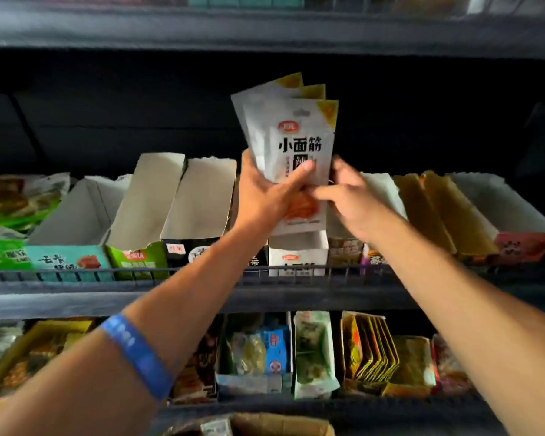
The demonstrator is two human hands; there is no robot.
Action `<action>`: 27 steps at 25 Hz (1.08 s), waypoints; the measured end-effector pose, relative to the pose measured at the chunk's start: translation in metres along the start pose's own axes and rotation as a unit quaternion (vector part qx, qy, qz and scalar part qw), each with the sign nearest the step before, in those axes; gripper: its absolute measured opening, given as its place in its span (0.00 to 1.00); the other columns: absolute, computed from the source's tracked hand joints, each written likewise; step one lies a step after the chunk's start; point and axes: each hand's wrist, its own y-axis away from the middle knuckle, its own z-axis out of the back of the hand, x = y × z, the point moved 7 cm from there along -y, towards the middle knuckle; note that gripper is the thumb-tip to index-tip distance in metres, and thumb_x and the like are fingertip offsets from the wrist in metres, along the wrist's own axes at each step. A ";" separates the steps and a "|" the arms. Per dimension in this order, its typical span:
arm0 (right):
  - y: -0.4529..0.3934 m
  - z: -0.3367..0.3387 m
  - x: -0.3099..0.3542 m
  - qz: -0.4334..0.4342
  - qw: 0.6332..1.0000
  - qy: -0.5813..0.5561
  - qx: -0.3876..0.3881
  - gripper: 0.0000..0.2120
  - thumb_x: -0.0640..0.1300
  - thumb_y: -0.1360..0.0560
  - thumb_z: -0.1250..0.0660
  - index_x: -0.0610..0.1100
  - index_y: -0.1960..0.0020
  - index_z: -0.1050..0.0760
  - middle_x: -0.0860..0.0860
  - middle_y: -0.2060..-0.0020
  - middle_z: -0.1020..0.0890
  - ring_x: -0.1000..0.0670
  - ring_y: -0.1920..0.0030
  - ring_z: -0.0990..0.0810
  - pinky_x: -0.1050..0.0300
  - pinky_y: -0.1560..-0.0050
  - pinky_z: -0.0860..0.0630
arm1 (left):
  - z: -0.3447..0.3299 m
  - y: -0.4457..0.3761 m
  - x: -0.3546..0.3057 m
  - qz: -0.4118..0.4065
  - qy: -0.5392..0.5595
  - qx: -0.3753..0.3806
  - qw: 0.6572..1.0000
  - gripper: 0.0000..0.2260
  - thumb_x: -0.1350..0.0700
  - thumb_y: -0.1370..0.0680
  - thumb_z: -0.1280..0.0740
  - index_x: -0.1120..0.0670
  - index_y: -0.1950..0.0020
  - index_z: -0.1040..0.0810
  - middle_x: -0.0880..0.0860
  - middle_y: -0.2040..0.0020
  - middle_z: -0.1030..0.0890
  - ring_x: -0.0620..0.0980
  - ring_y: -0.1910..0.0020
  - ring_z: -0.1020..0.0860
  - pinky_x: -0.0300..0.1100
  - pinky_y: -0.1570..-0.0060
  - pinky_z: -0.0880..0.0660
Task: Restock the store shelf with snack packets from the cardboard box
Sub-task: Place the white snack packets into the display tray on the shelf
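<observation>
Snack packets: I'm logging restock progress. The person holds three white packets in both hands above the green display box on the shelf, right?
Not quite. In the head view the white packets, held by left hand and right hand, are above the white display box, not a green one.

Dark grey store shelving (265,297) in three tiers fills the view. A low wire rail (107,273) edges the middle tier, whose back panel (107,114) lies in deep shadow. The upper tier's front lip (265,29) is lit more brightly. No wall, floor or window shows.
</observation>
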 end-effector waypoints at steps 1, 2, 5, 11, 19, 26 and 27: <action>-0.022 0.007 -0.009 -0.013 1.000 -0.005 -0.023 0.27 0.25 0.28 0.36 0.50 0.37 0.28 0.50 0.45 0.18 0.49 0.41 0.20 0.49 0.37 0.24 | -0.008 -0.025 0.011 0.027 -0.013 0.018 0.999 0.27 0.53 0.28 0.23 0.55 0.35 0.32 0.47 0.49 0.19 0.42 0.53 0.18 0.35 0.54 0.19; -0.041 0.014 -0.019 -0.027 0.999 0.003 -0.037 0.28 0.25 0.28 0.35 0.48 0.34 0.29 0.50 0.44 0.19 0.47 0.39 0.22 0.49 0.35 0.25 | -0.011 -0.046 0.023 0.053 -0.018 0.037 0.998 0.27 0.51 0.27 0.24 0.54 0.34 0.33 0.45 0.50 0.20 0.41 0.53 0.19 0.32 0.56 0.20; -0.076 0.027 -0.045 -0.054 0.986 0.159 -0.008 0.37 0.33 0.27 0.29 0.45 0.23 0.41 0.48 0.34 0.25 0.47 0.32 0.28 0.53 0.33 0.30 | -0.016 -0.087 0.058 0.079 -0.196 0.153 0.965 0.34 0.41 0.32 0.24 0.42 0.30 0.33 0.50 0.38 0.21 0.55 0.38 0.22 0.47 0.39 0.22; -0.087 0.051 -0.060 -0.047 0.947 0.318 -0.016 0.43 0.42 0.30 0.23 0.48 0.22 0.43 0.48 0.31 0.28 0.47 0.31 0.29 0.61 0.43 0.34 | -0.019 -0.109 0.069 -0.031 -0.478 0.233 0.846 0.38 0.44 0.36 0.20 0.48 0.30 0.32 0.47 0.39 0.19 0.49 0.42 0.21 0.51 0.41 0.23; -0.099 0.027 -0.074 -0.089 0.920 0.381 -0.021 0.42 0.40 0.23 0.30 0.44 0.19 0.54 0.45 0.21 0.44 0.44 0.24 0.40 0.54 0.32 0.36 | -0.003 -0.115 0.083 0.041 -0.328 0.119 0.936 0.43 0.65 0.35 0.21 0.50 0.26 0.39 0.45 0.48 0.23 0.45 0.48 0.21 0.37 0.58 0.21; -0.109 0.024 -0.088 -0.133 0.896 0.424 -0.010 0.44 0.38 0.27 0.26 0.41 0.20 0.49 0.42 0.23 0.40 0.42 0.25 0.36 0.51 0.31 0.34 | 0.000 -0.109 0.096 0.042 -0.453 0.101 0.885 0.25 0.58 0.27 0.27 0.50 0.32 0.32 0.49 0.42 0.19 0.50 0.47 0.20 0.43 0.51 0.22; -0.112 0.025 -0.088 -0.124 0.894 0.429 -0.044 0.43 0.37 0.24 0.29 0.42 0.19 0.53 0.42 0.22 0.42 0.42 0.25 0.37 0.51 0.30 0.34 | -0.001 -0.108 0.094 0.024 -0.473 0.089 0.876 0.22 0.57 0.24 0.29 0.51 0.33 0.32 0.51 0.43 0.19 0.50 0.51 0.20 0.42 0.55 0.23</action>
